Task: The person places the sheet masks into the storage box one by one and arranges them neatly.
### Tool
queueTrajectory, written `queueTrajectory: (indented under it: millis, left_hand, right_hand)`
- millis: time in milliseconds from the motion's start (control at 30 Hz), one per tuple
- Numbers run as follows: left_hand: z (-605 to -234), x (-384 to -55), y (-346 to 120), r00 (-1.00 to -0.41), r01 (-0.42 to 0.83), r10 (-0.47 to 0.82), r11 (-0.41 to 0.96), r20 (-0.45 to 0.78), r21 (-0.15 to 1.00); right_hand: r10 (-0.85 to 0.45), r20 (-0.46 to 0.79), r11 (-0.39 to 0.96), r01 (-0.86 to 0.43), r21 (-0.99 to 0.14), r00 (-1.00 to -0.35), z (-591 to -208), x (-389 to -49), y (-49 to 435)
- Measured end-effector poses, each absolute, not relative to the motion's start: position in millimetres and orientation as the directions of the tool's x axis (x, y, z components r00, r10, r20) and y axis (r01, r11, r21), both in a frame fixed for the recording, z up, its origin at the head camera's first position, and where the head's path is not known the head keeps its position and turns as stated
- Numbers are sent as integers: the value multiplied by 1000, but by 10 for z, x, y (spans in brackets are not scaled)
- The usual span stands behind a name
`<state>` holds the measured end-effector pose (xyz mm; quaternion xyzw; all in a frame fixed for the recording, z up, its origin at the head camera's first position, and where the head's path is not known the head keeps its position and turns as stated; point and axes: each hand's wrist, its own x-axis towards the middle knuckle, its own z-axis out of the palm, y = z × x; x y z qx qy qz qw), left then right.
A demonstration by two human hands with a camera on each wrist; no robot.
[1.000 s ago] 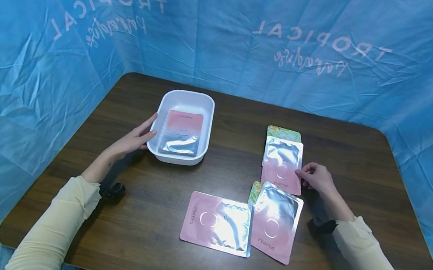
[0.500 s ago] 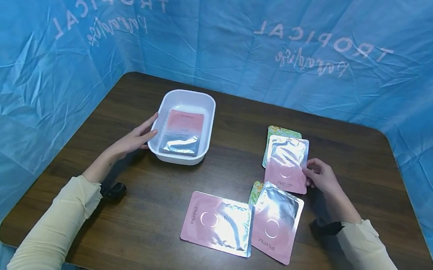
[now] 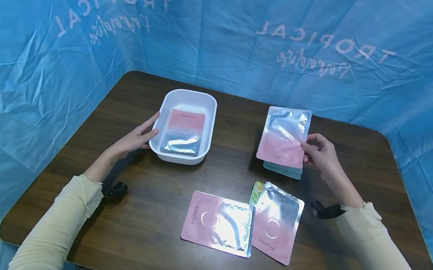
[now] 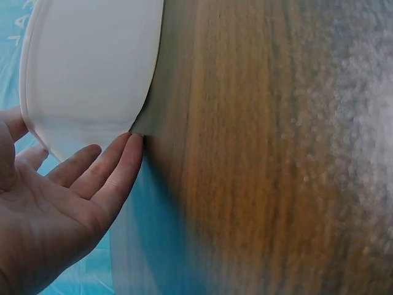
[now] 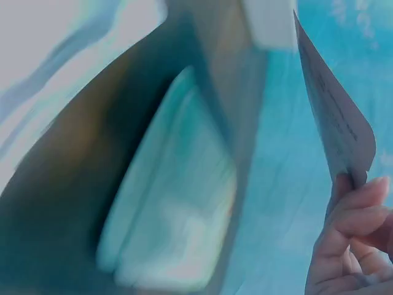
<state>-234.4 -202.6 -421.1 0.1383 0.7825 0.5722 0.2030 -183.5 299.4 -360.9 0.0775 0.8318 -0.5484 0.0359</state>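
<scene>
My right hand [image 3: 320,154] pinches a pink-and-silver face mask sachet [image 3: 284,137] by its right edge. In the right wrist view, that sachet [image 5: 334,104] stands up edge-on from the fingers. It overlaps a small stack of green sachets [image 3: 282,170], whose near ends show below it; the right wrist view has the green sachets [image 5: 178,203] blurred on the table. My left hand [image 3: 132,140] touches the left side of a white plastic tub [image 3: 178,159], fingers extended along its outside wall. Inside the tub lies another pink-and-silver sachet [image 3: 183,131].
Toward the front of the table lie a sideways pink sachet [image 3: 217,223] and a tilted pink sachet [image 3: 276,222], edges meeting. A green sachet corner [image 3: 256,193] pokes out from under them. A blue printed curtain [image 3: 227,35] hangs behind the table [image 3: 143,233].
My right hand has drawn the pink sachet off to the right, then lifted it up and back, uncovering the near ends of the green sachets. The left hand stays at the tub.
</scene>
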Motion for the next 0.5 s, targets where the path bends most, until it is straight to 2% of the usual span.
queueTrajectory:
  millis: [300,500]
  left_hand:
    - [-4212,-2336,-2026,-885,-20,437,306,-159,952]
    - [-4224,-2340,-2022,-884,-31,439,290,-161,956]
  right_hand:
    - [-18,-61,219,56,-974,-998,-3414,-2235,1964]
    - [-104,-96,187,75,-979,-990,-3499,-2433,1256]
